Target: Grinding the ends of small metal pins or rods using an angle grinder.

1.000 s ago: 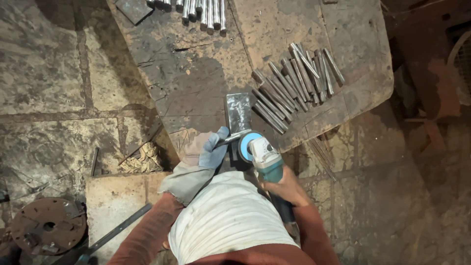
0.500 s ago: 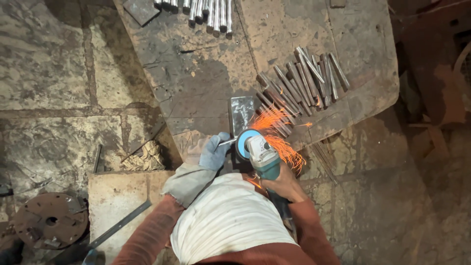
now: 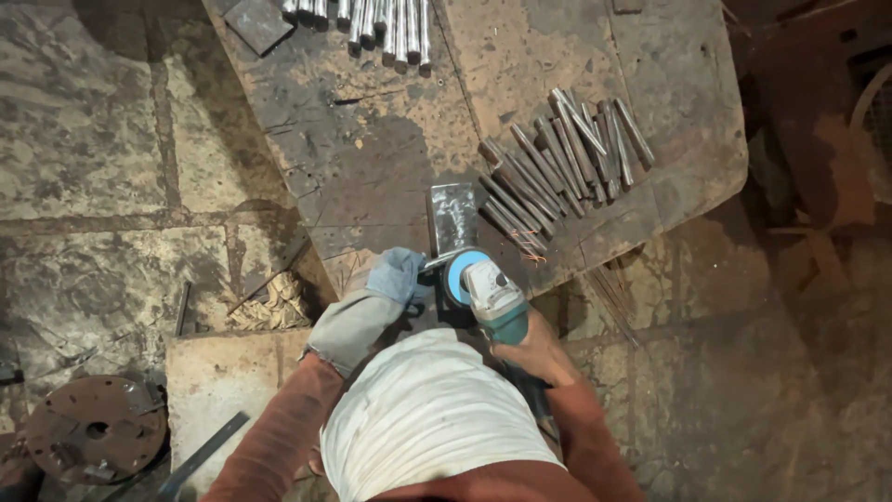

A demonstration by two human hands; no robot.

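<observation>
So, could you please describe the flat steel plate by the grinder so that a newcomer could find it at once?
Start at the big worn metal worktable. At its near edge, just beyond the gloved left hand and the teal angle grinder, lies the small rectangular steel plate. Unlike the heap of round rods on its right, it is flat, broad and lies alone.

Dusty stone floor (image 3: pixel 84 139) with big cracked slabs, scratched grey metal tabletop (image 3: pixel 390 149) lying low across it, rusty round plate (image 3: pixel 93 432) sitting in the bottom left corner, pale stone block (image 3: pixel 223 381) beside it, dim warm light falling, right side sinking into dark.
</observation>
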